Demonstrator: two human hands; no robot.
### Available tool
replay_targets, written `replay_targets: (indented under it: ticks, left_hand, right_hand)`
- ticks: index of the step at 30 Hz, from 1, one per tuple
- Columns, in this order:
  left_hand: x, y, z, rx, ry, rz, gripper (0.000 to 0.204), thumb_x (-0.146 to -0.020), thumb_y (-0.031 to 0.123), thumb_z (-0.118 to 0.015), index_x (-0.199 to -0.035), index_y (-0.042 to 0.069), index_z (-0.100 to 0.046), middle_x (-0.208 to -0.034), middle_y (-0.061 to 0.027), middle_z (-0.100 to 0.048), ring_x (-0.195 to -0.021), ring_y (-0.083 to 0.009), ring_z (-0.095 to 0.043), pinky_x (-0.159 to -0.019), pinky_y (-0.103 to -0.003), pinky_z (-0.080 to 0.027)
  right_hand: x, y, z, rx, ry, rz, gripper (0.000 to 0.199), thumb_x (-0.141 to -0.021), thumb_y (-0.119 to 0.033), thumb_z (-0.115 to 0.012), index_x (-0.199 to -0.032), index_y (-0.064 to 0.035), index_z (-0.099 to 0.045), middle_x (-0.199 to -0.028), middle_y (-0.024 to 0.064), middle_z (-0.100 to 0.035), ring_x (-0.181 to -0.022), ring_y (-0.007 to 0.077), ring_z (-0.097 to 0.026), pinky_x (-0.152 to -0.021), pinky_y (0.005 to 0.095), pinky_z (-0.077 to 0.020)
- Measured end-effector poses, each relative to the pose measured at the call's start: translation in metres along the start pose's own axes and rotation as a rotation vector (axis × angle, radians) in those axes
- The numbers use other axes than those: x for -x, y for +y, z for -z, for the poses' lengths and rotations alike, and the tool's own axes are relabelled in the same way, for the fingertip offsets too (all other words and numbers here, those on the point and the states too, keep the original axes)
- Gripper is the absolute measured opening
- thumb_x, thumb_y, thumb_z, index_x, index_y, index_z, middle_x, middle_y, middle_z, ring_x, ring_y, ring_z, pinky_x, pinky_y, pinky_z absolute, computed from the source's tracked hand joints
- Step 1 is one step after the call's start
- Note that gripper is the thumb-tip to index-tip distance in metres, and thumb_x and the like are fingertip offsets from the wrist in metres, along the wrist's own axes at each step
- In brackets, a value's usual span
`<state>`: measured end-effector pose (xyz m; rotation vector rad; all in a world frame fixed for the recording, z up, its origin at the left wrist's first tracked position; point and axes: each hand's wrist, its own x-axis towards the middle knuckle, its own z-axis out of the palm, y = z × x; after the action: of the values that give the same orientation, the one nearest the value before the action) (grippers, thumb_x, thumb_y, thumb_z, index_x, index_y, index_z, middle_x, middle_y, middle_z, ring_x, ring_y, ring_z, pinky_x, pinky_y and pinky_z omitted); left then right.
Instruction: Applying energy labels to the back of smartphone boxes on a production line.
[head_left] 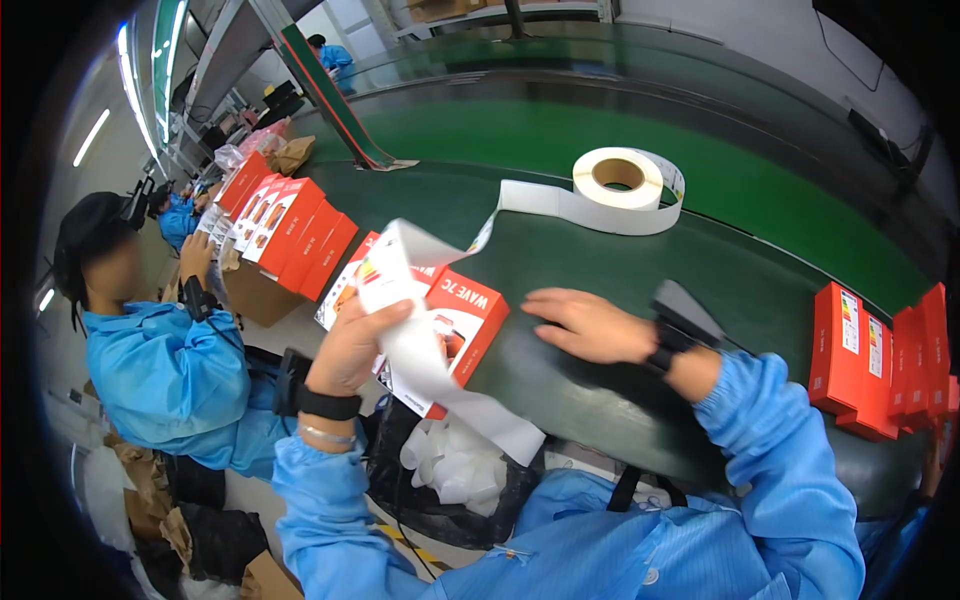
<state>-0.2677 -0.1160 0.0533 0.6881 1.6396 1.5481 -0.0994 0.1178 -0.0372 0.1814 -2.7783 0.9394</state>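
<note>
My left hand point(358, 343) grips a white label strip point(408, 262) that runs from a roll of labels point(622, 186) lying on the green belt; the strip's used backing hangs down past my wrist toward a black bag. A red and white box point(468, 318) lies at the belt's near edge just right of that hand. My right hand point(588, 325) rests flat on the green belt point(600, 260) beside the box, fingers together, holding nothing.
A stack of red boxes point(868, 362) stands at the right on the belt. More red boxes point(292, 232) sit on a cardboard carton at the left, near a person in a blue coat point(165, 370). A black bag point(455, 478) of white backing paper hangs below the belt edge.
</note>
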Motion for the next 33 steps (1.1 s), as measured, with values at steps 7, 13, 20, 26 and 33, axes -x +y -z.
replay_targets:
  ticks: [7, 13, 20, 26, 33]
  left_hand:
    - [0.054, -0.062, 0.053, 0.269, 0.547, -0.053, 0.039, -0.086, 0.013, -0.055, -0.119, -0.005, -0.045, -0.114, -0.0134, -0.057, -0.099, -0.0239, -0.059, -0.082, -0.035, -0.049]
    - [0.045, -0.106, 0.041, 0.533, 0.639, 0.081, 0.046, -0.089, 0.037, -0.051, -0.128, 0.012, -0.043, -0.119, -0.0057, -0.053, -0.111, -0.0239, -0.047, -0.089, -0.046, -0.038]
    - [-0.006, -0.106, 0.084, 0.416, 0.798, -0.341, 0.040, -0.092, 0.029, -0.047, -0.126, 0.008, -0.048, -0.117, -0.0059, -0.054, -0.105, -0.0168, -0.050, -0.088, -0.032, -0.040]
    - [-0.043, -0.070, 0.195, -0.227, 0.713, -0.302, 0.034, -0.092, 0.025, -0.045, -0.114, 0.002, -0.058, -0.107, -0.0070, -0.058, -0.093, -0.0171, -0.056, -0.082, -0.028, -0.042]
    - [-0.104, -0.086, 0.233, -0.470, 0.534, 0.102, 0.038, -0.088, 0.028, -0.050, -0.114, 0.002, -0.057, -0.104, -0.0064, -0.060, -0.091, -0.0143, -0.056, -0.080, -0.026, -0.043]
  right_hand:
    - [-0.132, 0.003, -0.040, -0.198, 0.070, -0.256, 0.049, -0.083, -0.034, -0.048, -0.114, 0.0044, -0.049, -0.110, 0.0230, -0.055, -0.103, 0.0343, -0.054, -0.091, 0.0394, -0.0410]
    - [-0.164, -0.004, -0.048, -0.255, -0.111, -0.403, 0.059, -0.081, -0.044, -0.048, -0.117, 0.0017, -0.048, -0.102, 0.0200, -0.061, -0.093, 0.0335, -0.060, -0.086, 0.0395, -0.0445]
    - [-0.150, -0.022, -0.042, 0.016, -0.028, -0.413, 0.064, -0.079, -0.044, -0.052, -0.129, -0.0052, -0.040, -0.122, 0.0185, -0.049, -0.108, 0.0339, -0.049, -0.090, 0.0433, -0.0427]
    - [-0.070, -0.056, -0.031, -0.290, 0.078, -0.242, 0.056, -0.079, -0.033, -0.058, -0.124, -0.0029, -0.044, -0.111, 0.0185, -0.047, -0.107, 0.0319, -0.044, -0.091, 0.0365, -0.0374]
    - [-0.005, -0.079, -0.024, -1.203, -0.034, -0.589, 0.038, -0.086, -0.024, -0.054, -0.118, -0.0029, -0.049, -0.105, 0.0103, -0.054, -0.094, 0.0187, -0.052, -0.078, 0.0303, -0.0447]
